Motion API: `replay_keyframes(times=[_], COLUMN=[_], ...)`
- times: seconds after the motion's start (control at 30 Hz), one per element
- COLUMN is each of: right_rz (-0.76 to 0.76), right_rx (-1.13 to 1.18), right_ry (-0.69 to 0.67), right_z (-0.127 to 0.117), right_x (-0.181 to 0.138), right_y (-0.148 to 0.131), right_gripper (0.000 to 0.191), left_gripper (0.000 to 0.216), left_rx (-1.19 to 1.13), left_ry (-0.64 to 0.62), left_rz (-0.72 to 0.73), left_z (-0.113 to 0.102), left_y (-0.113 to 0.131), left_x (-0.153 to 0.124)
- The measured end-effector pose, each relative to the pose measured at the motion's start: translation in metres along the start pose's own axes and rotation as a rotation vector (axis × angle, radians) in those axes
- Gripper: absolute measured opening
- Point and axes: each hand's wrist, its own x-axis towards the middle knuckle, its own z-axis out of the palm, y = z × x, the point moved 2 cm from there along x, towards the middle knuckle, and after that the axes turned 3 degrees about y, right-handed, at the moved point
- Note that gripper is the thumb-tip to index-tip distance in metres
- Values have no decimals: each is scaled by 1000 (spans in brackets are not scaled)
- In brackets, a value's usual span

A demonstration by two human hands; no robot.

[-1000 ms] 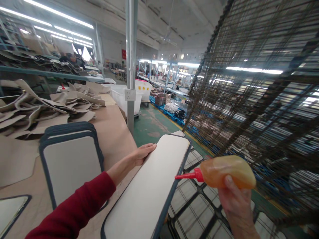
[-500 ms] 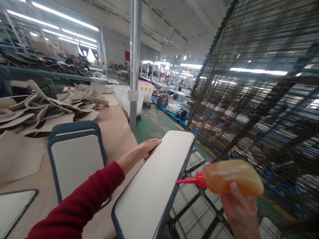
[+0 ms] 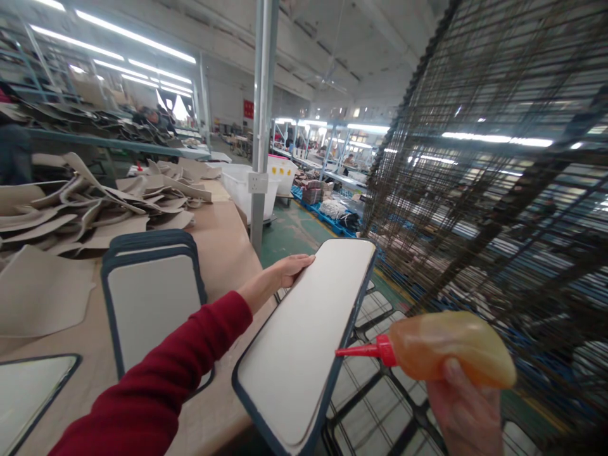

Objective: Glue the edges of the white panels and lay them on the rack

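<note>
My left hand (image 3: pixel 292 266), on a red-sleeved arm, grips the left edge of a long white panel with a dark blue rim (image 3: pixel 308 329) and holds it out over the rack, past the table edge. My right hand (image 3: pixel 463 405) is wrapped round an amber squeeze bottle (image 3: pixel 451 348). The bottle's red nozzle (image 3: pixel 363 350) points left and nearly touches the panel's right rim.
A brown paper-covered table (image 3: pixel 223 253) carries a stack of similar blue-rimmed panels (image 3: pixel 154 297), another panel at the lower left corner (image 3: pixel 28 396) and piles of beige cut pieces (image 3: pixel 95 202). A wire-grid drying rack (image 3: pixel 475 164) rises at right, with shelves below (image 3: pixel 380 392). A grey pillar (image 3: pixel 261 126) stands behind.
The panel has slid forward and right, farther off the table and over the rack. The bottle stays beside its right rim, shifted slightly right and lower.
</note>
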Motion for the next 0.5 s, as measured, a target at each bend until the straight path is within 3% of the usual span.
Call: replay_keyframes(times=[0.3,0.5], right_rz=[-117,-401], right_rx=[-137,-331], right_ry=[-58,-135], right_z=[-12,-19], right_x=[-4,-7], right_y=[7,21], right_gripper=[35,20], left_gripper=[12,8], left_rx=[-2,-29], left_ry=[23,25], left_rz=[6,22], left_z=[1,0], left_y=[5,8], left_x=[8,13])
